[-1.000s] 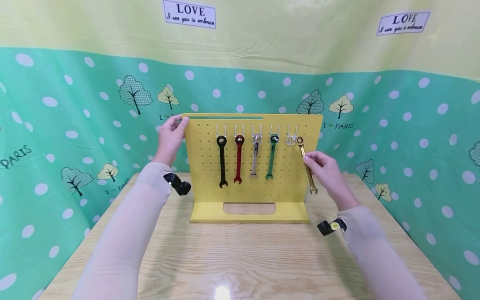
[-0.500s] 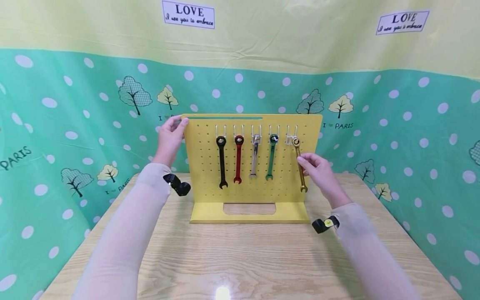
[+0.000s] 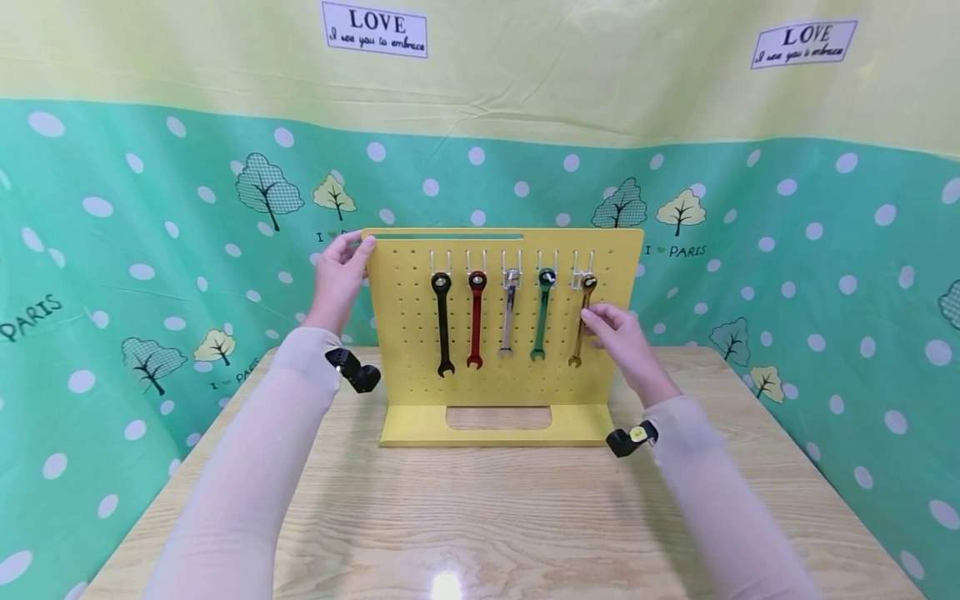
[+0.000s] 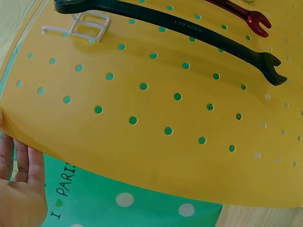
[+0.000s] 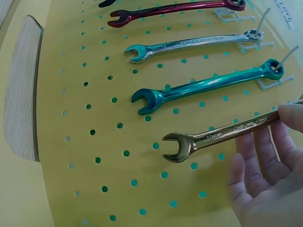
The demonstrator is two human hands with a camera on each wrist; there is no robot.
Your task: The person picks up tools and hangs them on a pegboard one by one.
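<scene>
My right hand (image 3: 618, 337) pinches a gold combination wrench (image 3: 581, 329) by its upper shank; the ring end is at the rightmost white hook (image 3: 579, 279). Whether the ring sits fully over the hook I cannot tell. In the right wrist view the gold wrench's open end (image 5: 177, 147) points left, clear of the fingers. At the upper left corner of the yellow pegboard (image 3: 420, 383), my left hand (image 3: 337, 279) grips the board's edge, thumb in front. Left of the gold wrench hang a green wrench (image 3: 542, 321), a silver wrench (image 3: 509, 317), a red wrench (image 3: 476, 325) and a black wrench (image 3: 443, 329).
The pegboard stands upright on its yellow base (image 3: 495, 435), which has a cut-out, on a wooden table (image 3: 465, 508). Behind and at both sides hangs a green and yellow patterned curtain (image 3: 465, 179).
My right hand has moved left with the gold wrench, bringing its ring from right of the rightmost hook to that hook. The wrench now leans the other way. My left hand stays put.
</scene>
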